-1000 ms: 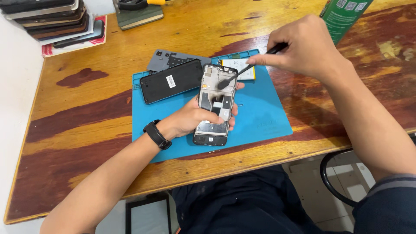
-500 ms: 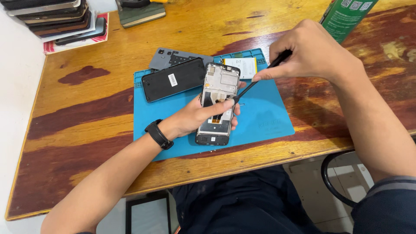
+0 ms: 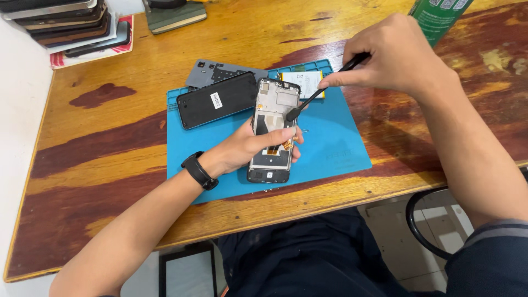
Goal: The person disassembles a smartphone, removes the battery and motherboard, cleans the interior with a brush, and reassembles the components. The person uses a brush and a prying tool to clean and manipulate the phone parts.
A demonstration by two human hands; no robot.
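**Opened phone held flat on the mat, pry tool at its middle**

The left hand [image 3: 250,148] is closed around the opened phone [image 3: 273,132], thumb across its front and fingers behind, pinning it to the blue mat [image 3: 335,148] at the centre of the frame. The right hand [image 3: 393,58] pinches a thin black pry tool [image 3: 322,91] in a pen grip, its flat tip resting inside the phone's frame.

The phone looks light and stiff along its frame, but its bared inside looks fragile, with an orange ribbon cable showing near the thumb. The side rails seem the safest place to hold it.

Just left of the phone lies a black back cover [image 3: 217,100], partly over a grey panel [image 3: 217,72]. A flat battery [image 3: 305,82] lies above the phone, under the tool's shaft. Well apart, a stack of phones [image 3: 66,22] sits at upper left and a green can [image 3: 437,16] at upper right on the wooden table [image 3: 110,143]. Nothing blocks either hand.
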